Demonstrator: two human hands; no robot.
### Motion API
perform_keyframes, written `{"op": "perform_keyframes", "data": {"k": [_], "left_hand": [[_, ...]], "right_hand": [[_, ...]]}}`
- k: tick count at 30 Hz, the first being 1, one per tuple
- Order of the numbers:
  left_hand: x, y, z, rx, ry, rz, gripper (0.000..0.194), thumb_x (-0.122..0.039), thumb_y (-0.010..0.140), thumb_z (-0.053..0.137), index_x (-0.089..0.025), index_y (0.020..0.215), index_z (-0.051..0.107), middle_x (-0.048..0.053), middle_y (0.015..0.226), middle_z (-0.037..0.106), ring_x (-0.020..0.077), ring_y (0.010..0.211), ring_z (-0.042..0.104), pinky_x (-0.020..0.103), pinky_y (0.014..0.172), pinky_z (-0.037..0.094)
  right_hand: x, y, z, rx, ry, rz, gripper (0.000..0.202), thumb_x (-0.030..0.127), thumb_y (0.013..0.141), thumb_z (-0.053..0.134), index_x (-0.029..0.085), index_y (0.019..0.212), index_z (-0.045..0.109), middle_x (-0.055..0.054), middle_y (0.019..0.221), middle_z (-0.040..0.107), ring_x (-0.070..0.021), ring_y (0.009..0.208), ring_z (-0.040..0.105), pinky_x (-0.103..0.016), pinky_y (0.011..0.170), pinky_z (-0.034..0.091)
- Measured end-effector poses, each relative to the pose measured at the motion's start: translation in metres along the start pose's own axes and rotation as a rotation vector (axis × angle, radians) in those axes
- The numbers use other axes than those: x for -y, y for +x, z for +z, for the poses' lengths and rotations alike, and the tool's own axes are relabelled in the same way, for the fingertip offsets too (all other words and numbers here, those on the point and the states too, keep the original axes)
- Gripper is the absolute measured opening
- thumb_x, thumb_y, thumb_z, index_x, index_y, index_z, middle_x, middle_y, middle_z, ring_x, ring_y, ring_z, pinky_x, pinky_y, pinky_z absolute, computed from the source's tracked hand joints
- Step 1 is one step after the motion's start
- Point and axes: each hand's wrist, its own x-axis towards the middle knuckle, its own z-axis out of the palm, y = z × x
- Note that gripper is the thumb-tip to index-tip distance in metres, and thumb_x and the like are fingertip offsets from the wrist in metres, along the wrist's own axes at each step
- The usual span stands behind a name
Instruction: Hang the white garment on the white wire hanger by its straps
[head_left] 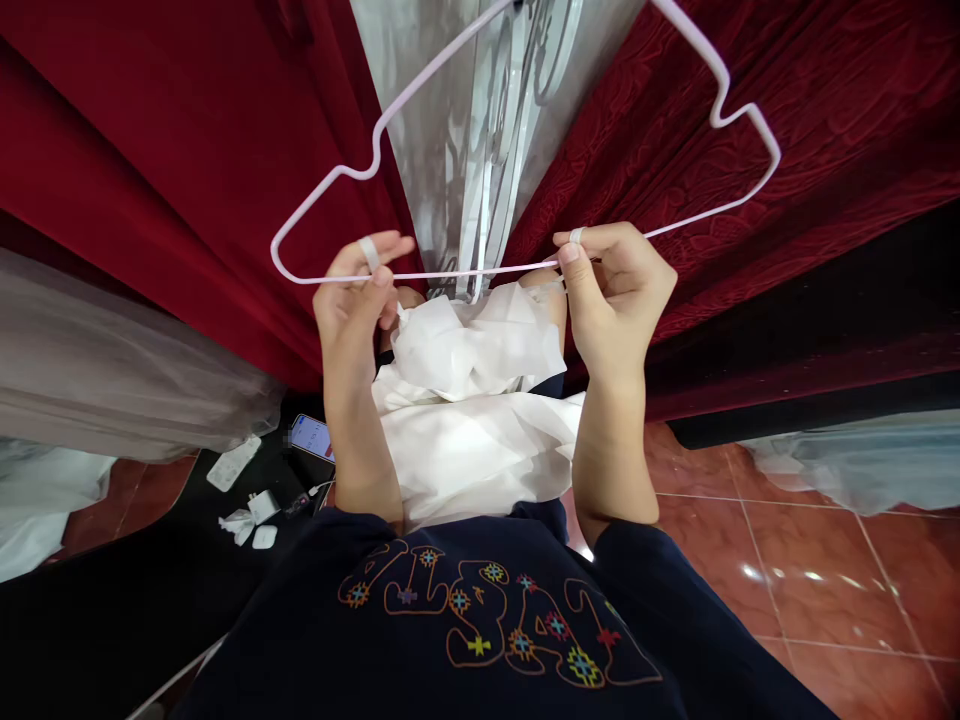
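A pale pink clothes hanger [450, 274] spans the space before me, its bottom bar running across both hands. My left hand [346, 290] is closed around the left part of that bar, thumb against it and index finger raised above. At the right part, my right hand [619, 290] pinches the bar between thumb and index finger. Each index finger wears a white band. Below the bar, white sheer cloth [480, 345] lies bunched over my lap, its upper edges reaching close to both hands. Whether the fingers also grip the cloth is hard to make out.
Red curtains [187, 150] hang on both sides, with a grey sheer curtain [420, 110] between them. A phone [311, 437] and a white charger [262, 506] lie on a black surface to my left. Red floor tiles [810, 560] show at right.
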Motion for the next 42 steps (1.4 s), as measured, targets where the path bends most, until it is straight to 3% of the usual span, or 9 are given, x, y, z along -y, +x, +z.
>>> {"op": "perform_keyframes", "data": {"k": [4,6,9,13,18,25,33,38,42], "left_hand": [[0.003,0.005,-0.030,-0.321,0.140,0.171,0.035,-0.016,0.099,0.057,-0.015,0.115,0.088,0.009,0.110,0.088,0.0101,0.052,0.038,0.029,0.044,0.021],[0.001,0.006,-0.041,-0.414,0.186,0.296,0.044,-0.006,0.090,0.051,-0.012,0.112,0.089,0.009,0.104,0.088,0.0116,0.058,0.053,0.027,0.049,0.034],[-0.004,0.007,-0.049,-0.397,0.218,0.473,0.037,-0.006,0.088,0.064,-0.009,0.117,0.087,0.009,0.108,0.088,0.0210,0.092,0.080,0.032,0.081,0.063],[-0.012,0.017,-0.044,-0.252,0.203,0.579,0.035,-0.028,0.096,0.085,-0.008,0.125,0.085,0.013,0.118,0.086,0.0292,0.109,0.084,0.047,0.102,0.069],[-0.037,0.026,-0.029,-0.070,0.202,0.516,0.043,-0.008,0.092,0.057,-0.019,0.112,0.092,0.006,0.105,0.088,0.0302,0.102,0.085,0.048,0.092,0.072],[-0.050,0.048,-0.024,0.205,0.343,0.318,0.034,-0.018,0.104,0.063,-0.027,0.125,0.089,0.006,0.122,0.085,0.0330,0.115,0.079,0.049,0.104,0.066],[-0.032,0.080,-0.004,0.301,0.230,0.391,0.037,-0.001,0.102,0.050,-0.015,0.093,0.082,0.005,0.077,0.068,0.0189,0.067,0.063,0.031,0.065,0.049],[-0.030,0.081,0.002,0.196,0.298,0.256,0.045,-0.008,0.109,0.058,-0.020,0.067,0.068,0.003,0.064,0.063,0.0181,0.059,0.061,0.030,0.057,0.046],[-0.016,0.073,-0.001,-0.095,0.117,0.165,0.037,-0.014,0.108,0.066,-0.019,0.072,0.068,0.001,0.067,0.065,0.0149,0.061,0.060,0.027,0.059,0.050]], "right_hand": [[-0.005,0.000,0.000,-0.003,-0.036,0.008,0.037,0.059,0.103,0.072,0.023,0.103,0.080,-0.001,0.096,0.078,-0.0123,0.091,0.076,-0.028,0.080,0.063],[-0.008,-0.002,0.003,-0.010,-0.043,0.007,0.036,0.058,0.104,0.070,0.023,0.104,0.080,-0.001,0.097,0.078,-0.0110,0.085,0.074,-0.027,0.077,0.063],[-0.010,-0.006,0.007,-0.020,-0.038,0.001,0.035,0.057,0.105,0.069,0.023,0.105,0.079,0.000,0.099,0.078,-0.0091,0.077,0.072,-0.027,0.072,0.062],[-0.008,-0.007,0.008,-0.046,-0.033,-0.019,0.033,0.055,0.105,0.070,0.023,0.101,0.079,-0.001,0.100,0.078,-0.0121,0.094,0.076,-0.025,0.075,0.063],[-0.010,-0.006,0.004,-0.072,-0.032,-0.038,0.032,0.054,0.105,0.071,0.023,0.102,0.079,-0.002,0.099,0.078,-0.0139,0.100,0.078,-0.027,0.080,0.065],[-0.012,-0.009,0.005,-0.099,-0.026,-0.049,0.028,0.050,0.105,0.072,0.024,0.101,0.080,-0.001,0.096,0.077,-0.0130,0.098,0.077,-0.027,0.081,0.065],[-0.015,-0.009,0.005,-0.115,-0.011,-0.068,0.024,0.048,0.105,0.072,0.025,0.101,0.079,0.000,0.095,0.077,-0.0110,0.091,0.075,-0.026,0.077,0.062],[-0.011,-0.011,0.005,-0.094,0.006,-0.044,0.025,0.048,0.105,0.072,0.024,0.100,0.078,0.001,0.093,0.076,-0.0115,0.092,0.076,-0.028,0.082,0.064],[-0.006,-0.015,0.008,-0.081,0.026,-0.017,0.024,0.047,0.105,0.073,0.024,0.099,0.077,0.001,0.093,0.076,-0.0121,0.095,0.077,-0.028,0.085,0.064]]}}
